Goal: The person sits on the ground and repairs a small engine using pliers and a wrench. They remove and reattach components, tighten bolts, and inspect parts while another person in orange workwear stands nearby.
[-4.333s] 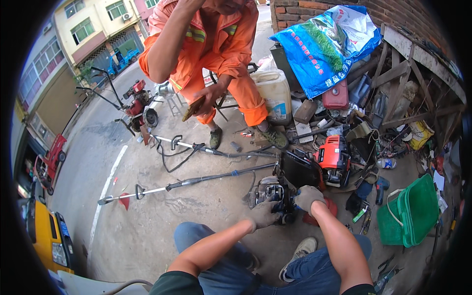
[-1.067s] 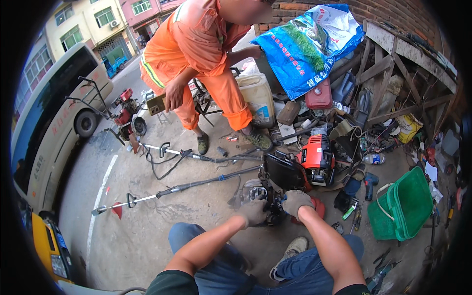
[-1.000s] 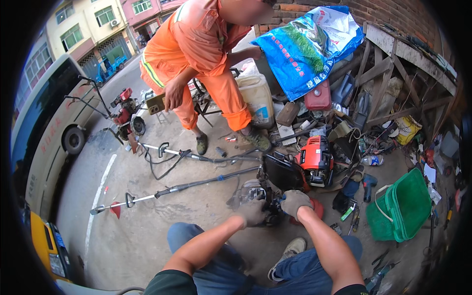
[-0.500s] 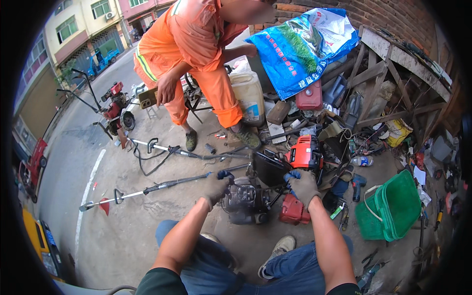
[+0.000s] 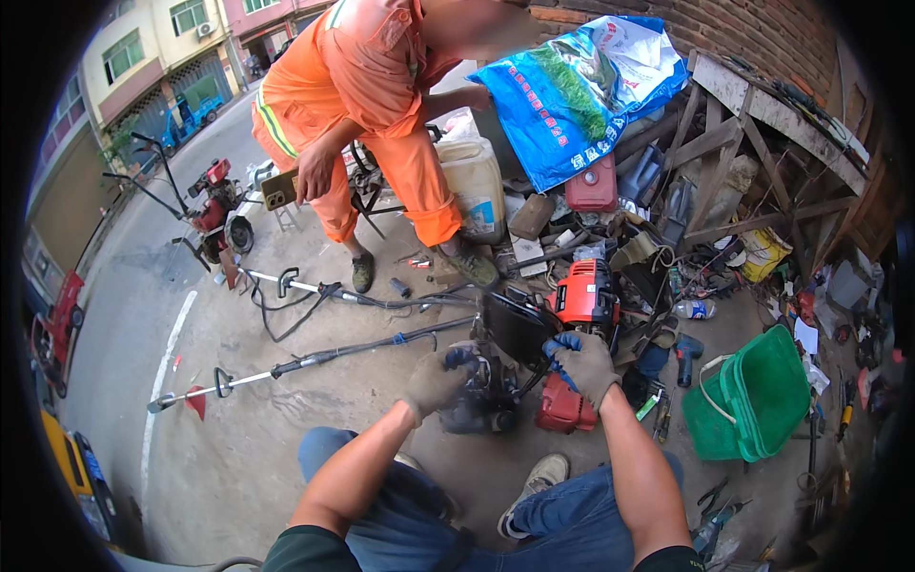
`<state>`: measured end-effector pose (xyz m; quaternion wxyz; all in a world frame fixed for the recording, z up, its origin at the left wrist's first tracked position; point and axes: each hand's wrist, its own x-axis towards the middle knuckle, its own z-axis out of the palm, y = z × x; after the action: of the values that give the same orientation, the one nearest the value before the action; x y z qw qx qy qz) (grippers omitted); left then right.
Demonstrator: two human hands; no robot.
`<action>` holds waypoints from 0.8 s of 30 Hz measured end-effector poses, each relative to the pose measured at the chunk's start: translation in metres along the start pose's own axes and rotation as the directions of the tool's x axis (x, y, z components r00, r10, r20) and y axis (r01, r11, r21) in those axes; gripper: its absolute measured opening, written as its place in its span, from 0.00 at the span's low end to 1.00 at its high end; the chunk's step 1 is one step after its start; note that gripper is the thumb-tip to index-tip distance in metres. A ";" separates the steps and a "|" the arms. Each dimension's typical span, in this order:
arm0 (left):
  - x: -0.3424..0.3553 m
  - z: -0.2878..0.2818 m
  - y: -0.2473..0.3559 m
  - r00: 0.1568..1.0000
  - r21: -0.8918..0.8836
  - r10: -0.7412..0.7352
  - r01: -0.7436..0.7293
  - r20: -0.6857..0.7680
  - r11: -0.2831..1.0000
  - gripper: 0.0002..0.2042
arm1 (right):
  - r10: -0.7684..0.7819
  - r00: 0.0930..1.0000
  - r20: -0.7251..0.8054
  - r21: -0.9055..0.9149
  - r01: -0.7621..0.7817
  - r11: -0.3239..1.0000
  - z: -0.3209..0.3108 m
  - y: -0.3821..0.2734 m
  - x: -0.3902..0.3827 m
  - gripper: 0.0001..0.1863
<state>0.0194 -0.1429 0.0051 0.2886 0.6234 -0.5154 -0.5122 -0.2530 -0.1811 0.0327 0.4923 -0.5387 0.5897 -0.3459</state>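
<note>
Between my feet and the other person stands a dark small engine [image 5: 486,405], joined to a black panel [image 5: 515,330] and a red fuel tank [image 5: 564,405]. My left hand [image 5: 437,383], in a grey-and-blue work glove, is curled at the engine's left upper side. What its fingers hold, if anything, is hidden. My right hand [image 5: 585,364], gloved alike, is closed above the red tank, beside the panel's right edge. Anything between its fingers is too small to name. Just beyond it sits an orange-red engine housing [image 5: 584,292].
A person in orange workwear [image 5: 381,124] bends in front, holding a phone [image 5: 280,190]. Two brush-cutter shafts [image 5: 315,360] lie at left. A green bucket [image 5: 753,396] and a cordless drill [image 5: 687,357] are at right. Scrap and a blue sack [image 5: 572,105] fill the back right.
My left hand has moved right and slightly nearer me, across the dark engine's left side. My right hand stays almost in place. The view has shifted a little.
</note>
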 end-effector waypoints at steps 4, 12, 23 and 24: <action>0.004 0.009 -0.024 0.966 0.114 0.254 -0.258 0.049 0.959 0.16 | -0.078 0.997 0.002 -0.006 0.078 0.997 0.001 0.018 0.005 0.06; -0.013 0.015 -0.005 0.954 0.325 0.269 -0.298 0.131 0.898 0.19 | -0.011 0.998 0.067 -0.094 0.018 0.995 0.002 0.006 -0.006 0.10; -0.013 0.015 0.004 0.957 0.320 0.251 -0.286 0.144 0.903 0.18 | -0.012 0.997 0.072 -0.217 0.027 0.976 -0.001 0.013 -0.005 0.13; -0.012 0.015 0.003 0.956 0.316 0.257 -0.290 0.141 0.903 0.17 | -0.007 0.997 0.075 -0.225 0.024 0.974 -0.002 0.012 -0.007 0.14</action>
<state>0.0049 -0.1299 0.0069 0.2229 0.5591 -0.6902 -0.4016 -0.2585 -0.1725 0.0237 0.4468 -0.6081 0.6023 -0.2604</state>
